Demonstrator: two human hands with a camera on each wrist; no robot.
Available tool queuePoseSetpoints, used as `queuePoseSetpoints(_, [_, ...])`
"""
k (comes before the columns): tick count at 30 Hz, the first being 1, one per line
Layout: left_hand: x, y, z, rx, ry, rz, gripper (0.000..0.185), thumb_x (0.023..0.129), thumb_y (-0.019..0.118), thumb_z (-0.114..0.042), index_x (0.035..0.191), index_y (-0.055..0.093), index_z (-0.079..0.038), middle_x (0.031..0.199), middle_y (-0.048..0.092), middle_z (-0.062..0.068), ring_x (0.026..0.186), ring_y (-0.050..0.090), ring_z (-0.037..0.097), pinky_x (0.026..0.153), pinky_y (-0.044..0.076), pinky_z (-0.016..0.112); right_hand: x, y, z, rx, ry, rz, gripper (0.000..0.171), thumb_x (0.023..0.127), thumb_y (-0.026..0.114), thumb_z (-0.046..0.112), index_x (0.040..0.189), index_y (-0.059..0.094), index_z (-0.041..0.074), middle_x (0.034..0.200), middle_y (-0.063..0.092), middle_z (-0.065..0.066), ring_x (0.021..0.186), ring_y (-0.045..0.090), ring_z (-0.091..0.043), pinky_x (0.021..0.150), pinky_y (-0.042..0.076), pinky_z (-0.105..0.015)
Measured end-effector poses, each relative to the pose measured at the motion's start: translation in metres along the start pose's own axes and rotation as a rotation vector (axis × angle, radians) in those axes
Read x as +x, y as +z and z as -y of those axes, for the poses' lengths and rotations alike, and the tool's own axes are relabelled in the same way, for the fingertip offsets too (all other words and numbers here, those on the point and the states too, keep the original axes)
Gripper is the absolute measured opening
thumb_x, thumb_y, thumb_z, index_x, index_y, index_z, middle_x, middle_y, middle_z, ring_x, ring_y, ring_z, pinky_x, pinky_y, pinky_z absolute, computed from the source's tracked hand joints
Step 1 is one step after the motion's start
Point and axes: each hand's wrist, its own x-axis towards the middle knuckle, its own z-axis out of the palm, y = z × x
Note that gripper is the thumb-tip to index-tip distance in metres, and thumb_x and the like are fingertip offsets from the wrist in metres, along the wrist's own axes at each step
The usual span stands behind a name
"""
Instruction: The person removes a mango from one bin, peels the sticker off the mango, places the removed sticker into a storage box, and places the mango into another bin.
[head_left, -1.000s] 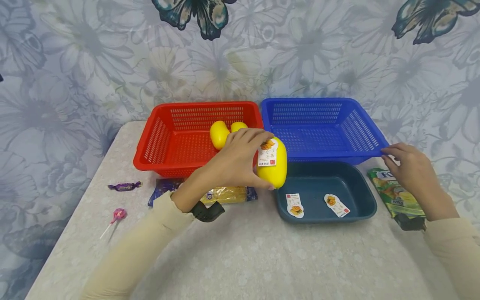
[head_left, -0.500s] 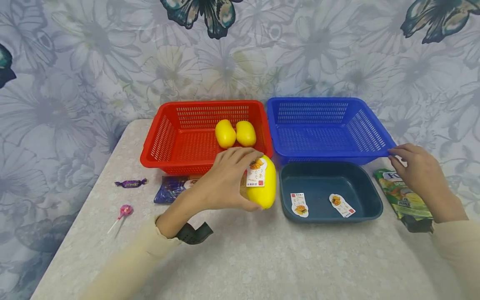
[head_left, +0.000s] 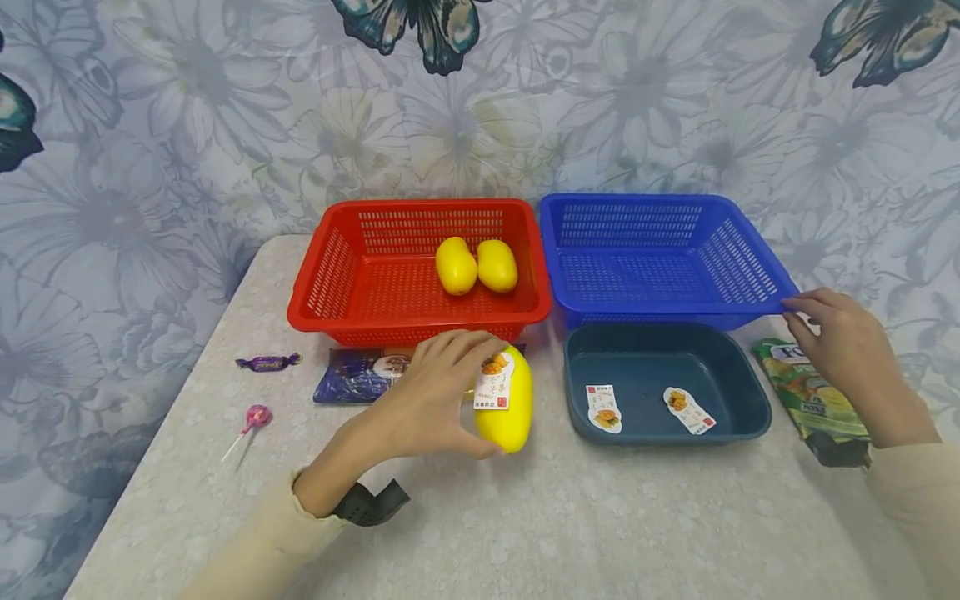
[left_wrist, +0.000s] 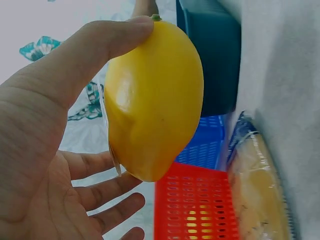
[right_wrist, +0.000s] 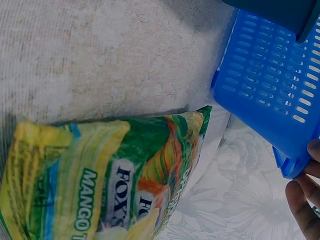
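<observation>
My left hand grips a yellow mango with a paper label, held just above the table in front of the red basket. The left wrist view shows the mango between thumb and fingers. Two more yellow mangoes lie in the red basket. My right hand holds the front right corner of the blue basket, and its fingertips show at that corner. A dark teal tray with two labels sits in front of the blue basket.
A green mango candy bag lies under my right wrist, seen also as the bag in the right wrist view. A purple packet, a wrapped candy and a pink lollipop lie left on the table. Floral wall behind.
My left hand has carried the mango down and to the left, away from the baskets toward the table front. The right hand stays on the blue basket corner.
</observation>
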Motion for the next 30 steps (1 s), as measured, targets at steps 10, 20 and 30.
queuePoseSetpoints(10, [-0.018, 0.017, 0.009, 0.006, -0.054, 0.022, 0.112, 0.061, 0.085, -0.063, 0.153, 0.038, -0.019, 0.152, 0.039, 0.003, 0.139, 0.032, 0.026, 0.114, 0.025, 0.057, 0.000, -0.001, 0.003, -0.025, 0.018, 0.022, 0.021, 0.085, 0.070, -0.008, 0.105, 0.068, -0.013, 0.104, 0.063, -0.028, 0.084, 0.062, -0.045, 0.070, 0.049, -0.058])
queuePoseSetpoints(20, [-0.028, 0.033, 0.019, -0.029, -0.087, 0.047, 0.111, 0.059, 0.088, -0.060, 0.151, 0.041, -0.019, 0.152, 0.039, 0.005, 0.139, 0.031, 0.030, 0.114, 0.023, 0.058, -0.001, -0.001, 0.003, -0.034, 0.036, 0.026, 0.021, 0.085, 0.070, -0.008, 0.106, 0.068, -0.013, 0.105, 0.063, -0.028, 0.085, 0.061, -0.045, 0.071, 0.049, -0.058])
queuePoseSetpoints(30, [-0.032, 0.043, 0.026, -0.099, -0.086, 0.113, 0.111, 0.062, 0.090, -0.055, 0.153, 0.038, -0.019, 0.154, 0.036, 0.006, 0.144, 0.025, 0.031, 0.117, 0.016, 0.059, -0.002, 0.002, 0.004, -0.033, 0.008, -0.006, 0.020, 0.084, 0.069, -0.010, 0.104, 0.067, -0.014, 0.104, 0.063, -0.028, 0.085, 0.062, -0.045, 0.070, 0.049, -0.058])
